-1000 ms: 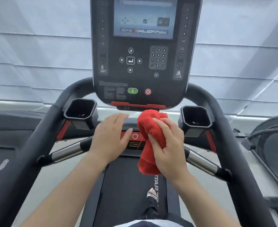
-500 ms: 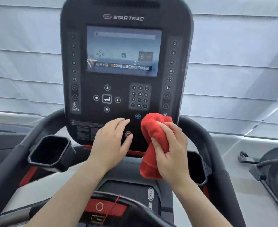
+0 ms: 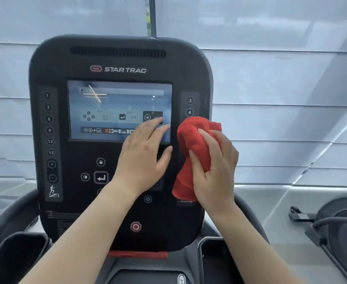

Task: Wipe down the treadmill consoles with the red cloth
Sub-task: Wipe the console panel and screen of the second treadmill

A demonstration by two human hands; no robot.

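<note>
The right hand grips the bunched red terry cloth at centre right of the frame, against the black treadmill console. The left hand lies flat-fingered over the screen. Wiping seems underway; the next stroke likely calls for sweeping left across the glass.

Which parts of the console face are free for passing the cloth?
Free: the band above the screen, and the lower face around the red button. Crowded: the screen's right corner under the left hand, the right column behind the red cloth.
</note>
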